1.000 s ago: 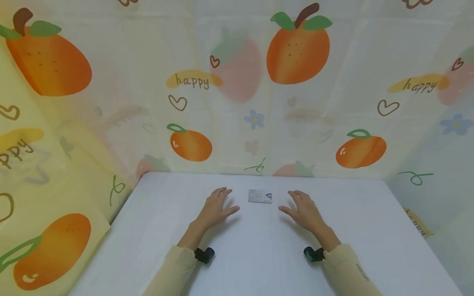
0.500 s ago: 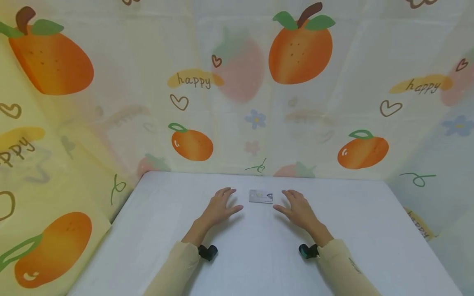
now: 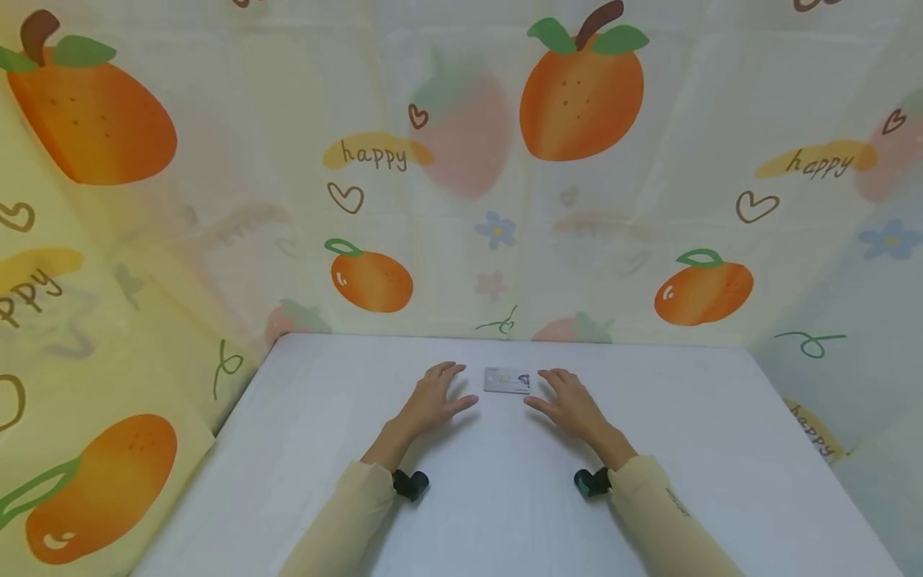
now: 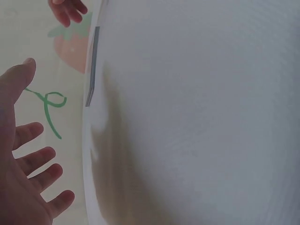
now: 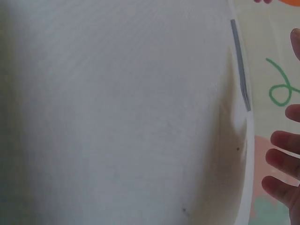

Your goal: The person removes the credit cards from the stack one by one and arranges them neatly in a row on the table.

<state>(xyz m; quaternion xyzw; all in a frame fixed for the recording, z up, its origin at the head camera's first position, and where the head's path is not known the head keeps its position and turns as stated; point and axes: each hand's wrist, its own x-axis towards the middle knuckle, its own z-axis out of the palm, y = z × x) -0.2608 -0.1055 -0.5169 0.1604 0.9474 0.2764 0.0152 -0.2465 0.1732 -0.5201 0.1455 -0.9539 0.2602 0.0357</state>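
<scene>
A small flat silver-grey rectangle (image 3: 507,381) with printing and a dark mark at its right end lies on the white table near the back edge. It may be a card or a thin packet. Seen edge-on in the left wrist view, the grey rectangle (image 4: 93,61) looks thin. My left hand (image 3: 430,402) hovers left of it, fingers and thumb spread, touching nothing. On the other side my right hand (image 3: 573,403) is held much the same way, close to the right end and apart from it. Each palm faces inward, with a shadow on the table below.
The white table (image 3: 497,505) runs up to a hanging cloth (image 3: 447,240) printed with oranges, strawberries and "happy". More of this cloth hangs at the left and right sides. A small black camera (image 3: 411,485) sits at the left wrist, another black camera (image 3: 593,482) at the right.
Both hands have moved inward toward the grey rectangle, the right hand farther than the left. The rectangle has stayed in place on the table.
</scene>
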